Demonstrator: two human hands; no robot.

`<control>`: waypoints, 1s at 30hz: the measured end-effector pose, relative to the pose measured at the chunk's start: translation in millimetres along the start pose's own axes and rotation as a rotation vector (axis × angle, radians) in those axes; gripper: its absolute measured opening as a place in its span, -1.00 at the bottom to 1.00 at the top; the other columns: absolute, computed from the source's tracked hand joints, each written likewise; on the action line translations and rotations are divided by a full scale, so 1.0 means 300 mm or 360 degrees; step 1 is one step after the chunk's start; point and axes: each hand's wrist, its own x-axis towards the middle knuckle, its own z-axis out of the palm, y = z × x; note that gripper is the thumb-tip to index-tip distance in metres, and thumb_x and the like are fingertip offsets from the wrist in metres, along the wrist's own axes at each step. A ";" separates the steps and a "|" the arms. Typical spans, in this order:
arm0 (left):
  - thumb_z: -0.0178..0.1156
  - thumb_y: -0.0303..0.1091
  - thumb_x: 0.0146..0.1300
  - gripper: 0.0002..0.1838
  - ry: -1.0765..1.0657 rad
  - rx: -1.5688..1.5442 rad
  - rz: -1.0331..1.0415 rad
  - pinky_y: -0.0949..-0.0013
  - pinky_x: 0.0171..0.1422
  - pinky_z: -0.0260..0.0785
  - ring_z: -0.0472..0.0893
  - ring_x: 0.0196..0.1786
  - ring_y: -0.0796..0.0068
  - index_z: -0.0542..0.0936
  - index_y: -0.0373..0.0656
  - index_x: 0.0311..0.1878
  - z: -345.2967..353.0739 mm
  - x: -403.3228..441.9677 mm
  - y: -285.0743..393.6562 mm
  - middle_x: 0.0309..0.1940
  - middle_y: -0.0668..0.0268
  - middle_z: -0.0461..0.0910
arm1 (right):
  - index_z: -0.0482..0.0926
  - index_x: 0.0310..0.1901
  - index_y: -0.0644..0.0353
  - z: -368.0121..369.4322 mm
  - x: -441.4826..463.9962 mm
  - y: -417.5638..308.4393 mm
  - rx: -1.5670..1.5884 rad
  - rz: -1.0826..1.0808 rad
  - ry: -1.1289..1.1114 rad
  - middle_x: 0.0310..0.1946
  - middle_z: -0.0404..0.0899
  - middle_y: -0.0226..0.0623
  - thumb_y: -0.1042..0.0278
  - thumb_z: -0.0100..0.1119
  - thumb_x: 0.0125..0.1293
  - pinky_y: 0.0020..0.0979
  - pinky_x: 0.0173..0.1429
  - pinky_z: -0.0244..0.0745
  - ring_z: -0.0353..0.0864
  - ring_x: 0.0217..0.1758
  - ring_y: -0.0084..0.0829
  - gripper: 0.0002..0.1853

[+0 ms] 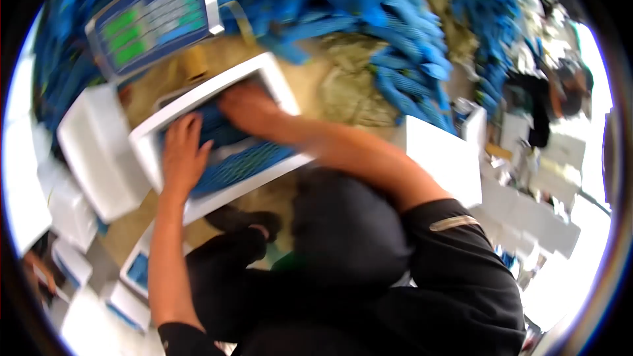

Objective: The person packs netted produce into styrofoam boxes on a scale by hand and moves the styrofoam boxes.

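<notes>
A white foam box (277, 84) stands tilted in view before me, with blue mesh bundles (244, 166) lying inside it. My left hand (184, 158) rests over the box's left side, its fingers stretched out on the blue mesh. Deeper in the box, my right hand (250, 107) reaches down near the far wall. Its fingers are blurred and partly hidden, so whether they grip any mesh cannot be made out.
A scale's display panel with keys (151, 23) stands beyond the box. Blue mesh bundles (412, 46) pile up behind, beside a crumpled olive-coloured sack (356, 86). White foam boxes (102, 151) stand at left, and another white box (443, 158) at right.
</notes>
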 end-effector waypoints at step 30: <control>0.28 -0.19 0.55 -0.25 -0.0015 0.0064 -0.0142 -0.17 0.73 0.03 0.31 0.63 -0.25 0.29 -0.23 0.69 0.283 0.180 0.065 0.61 -0.17 0.34 | 0.33 0.58 0.30 -0.242 -1.179 0.950 -0.0805 0.1523 -0.0352 0.46 0.46 -0.02 0.29 0.36 0.26 -0.07 0.64 0.28 0.41 0.54 0.01 -0.16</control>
